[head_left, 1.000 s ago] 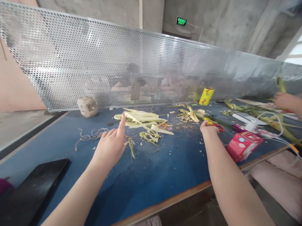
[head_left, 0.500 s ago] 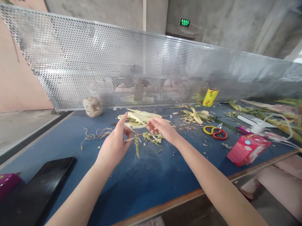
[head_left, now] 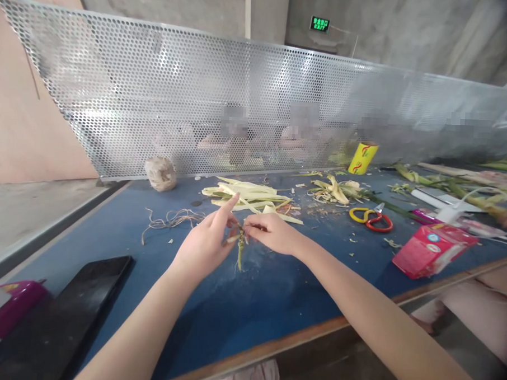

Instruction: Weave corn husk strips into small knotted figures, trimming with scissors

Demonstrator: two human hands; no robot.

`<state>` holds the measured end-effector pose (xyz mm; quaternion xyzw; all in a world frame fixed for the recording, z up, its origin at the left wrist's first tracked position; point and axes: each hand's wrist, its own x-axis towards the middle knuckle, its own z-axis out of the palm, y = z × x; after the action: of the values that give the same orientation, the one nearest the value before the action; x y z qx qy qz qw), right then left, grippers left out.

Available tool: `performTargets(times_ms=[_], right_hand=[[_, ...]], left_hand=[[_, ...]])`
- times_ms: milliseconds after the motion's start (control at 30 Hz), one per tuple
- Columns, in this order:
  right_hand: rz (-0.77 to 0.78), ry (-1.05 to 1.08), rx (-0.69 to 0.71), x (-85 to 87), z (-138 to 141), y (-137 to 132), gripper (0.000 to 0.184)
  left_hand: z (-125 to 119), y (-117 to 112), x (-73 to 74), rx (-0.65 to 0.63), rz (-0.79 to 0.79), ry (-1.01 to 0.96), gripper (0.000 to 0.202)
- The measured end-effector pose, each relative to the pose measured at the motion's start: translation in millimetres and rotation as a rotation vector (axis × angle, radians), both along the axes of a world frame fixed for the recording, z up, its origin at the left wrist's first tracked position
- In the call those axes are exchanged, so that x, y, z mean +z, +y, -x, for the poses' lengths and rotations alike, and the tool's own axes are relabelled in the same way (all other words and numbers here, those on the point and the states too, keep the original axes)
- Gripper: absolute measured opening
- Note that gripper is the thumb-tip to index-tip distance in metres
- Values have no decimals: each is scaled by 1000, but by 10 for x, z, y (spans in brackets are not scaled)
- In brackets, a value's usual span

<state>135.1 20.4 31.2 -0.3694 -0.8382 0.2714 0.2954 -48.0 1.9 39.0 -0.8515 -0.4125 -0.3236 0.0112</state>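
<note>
Taking the knotted green piece (head_left: 241, 251) as the centre of the dial, I am holding it just above the blue table (head_left: 248, 318), its tapered tail pointing to six o'clock. My left forearm is entering from between seven and eight o'clock, extending forward, and my left hand (head_left: 207, 238) is pinching the piece with thumb and fingers. My left index finger is standing apart from that pinch, extending upward toward twelve o'clock. My right forearm is reaching in from four o'clock, wrist nearly level, and my right hand (head_left: 272, 230) is curling its fingers together at the top of the piece, clamping it beside the left fingertips; the exact contact is too small to make out. Pale husk strips (head_left: 253, 195) are lying at twelve o'clock, just beyond both hands. Loose cords (head_left: 172, 219) are lying between nine and ten o'clock, near my left hand. Scissors (head_left: 372, 216) are resting just short of three o'clock, well apart from my right hand.
</note>
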Motion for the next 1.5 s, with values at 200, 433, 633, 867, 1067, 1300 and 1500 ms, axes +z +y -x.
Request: performTargets(times_ms=[200,433,633,867,1067,1300,1500], right_hand=[[-19,-4,-20,-26,-25,10,23],[-61,36,-47,-33,-1,5,27],[-82,196,-46,41,-7,-60,34],[-234,58,-162,28,-78,-41,29],[-367,-96,-146,27,-42,-87,26],[-468,-191,-151,10,-12,-96,29],[-505,-233,-124,-6,0,-105,28]], left_hand=[[-4,12,-22,-30,27,4,70],[-24,-5,34,38,103,50,75],[-14,8,28,113,39,67,80],[-49,55,4,49,271,-542,83],[-98,43,65,-52,394,-914,90],[-115,37,46,-92,493,-940,97],[-130,16,74,-103,462,-923,93]])
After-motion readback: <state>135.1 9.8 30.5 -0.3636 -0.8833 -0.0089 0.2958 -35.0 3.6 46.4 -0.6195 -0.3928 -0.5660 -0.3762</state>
